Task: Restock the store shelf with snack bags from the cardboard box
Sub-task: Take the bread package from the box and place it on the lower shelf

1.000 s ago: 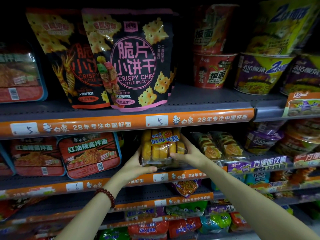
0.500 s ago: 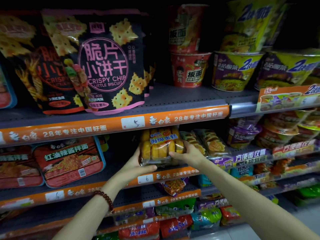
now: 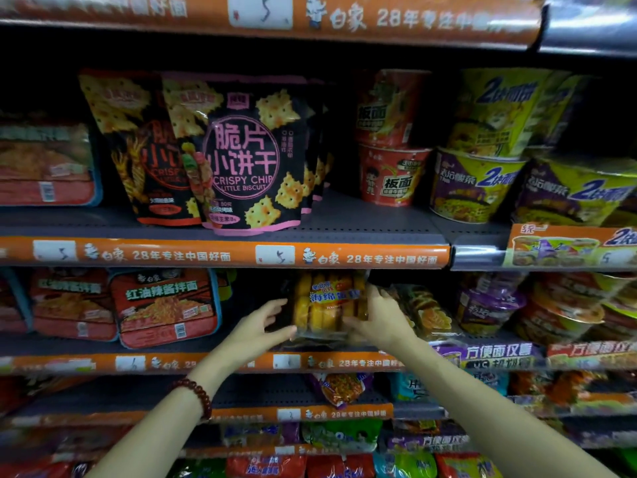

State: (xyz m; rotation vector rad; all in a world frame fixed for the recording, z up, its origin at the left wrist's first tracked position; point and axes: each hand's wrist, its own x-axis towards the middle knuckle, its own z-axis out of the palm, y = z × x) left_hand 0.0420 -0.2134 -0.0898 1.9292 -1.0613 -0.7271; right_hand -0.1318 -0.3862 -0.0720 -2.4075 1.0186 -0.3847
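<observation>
A clear snack bag (image 3: 327, 305) of yellow sponge cakes with an orange and blue label stands upright on the grey shelf (image 3: 241, 346) below the orange price strip. My left hand (image 3: 258, 327) presses its lower left side with fingers spread. My right hand (image 3: 381, 315) grips its right edge. A dark red bead bracelet (image 3: 196, 395) is on my left wrist. The cardboard box is out of view.
Similar clear cake bags (image 3: 424, 312) lean just right of my right hand. Red noodle trays (image 3: 165, 305) stand to the left. Black biscuit bags (image 3: 248, 157) and noodle bowls (image 3: 479, 184) fill the shelf above. Lower shelves hold more packets.
The view has tilted up, so a higher price strip now shows. The bag sits further back on the shelf, and my left hand's fingers have spread along its side.
</observation>
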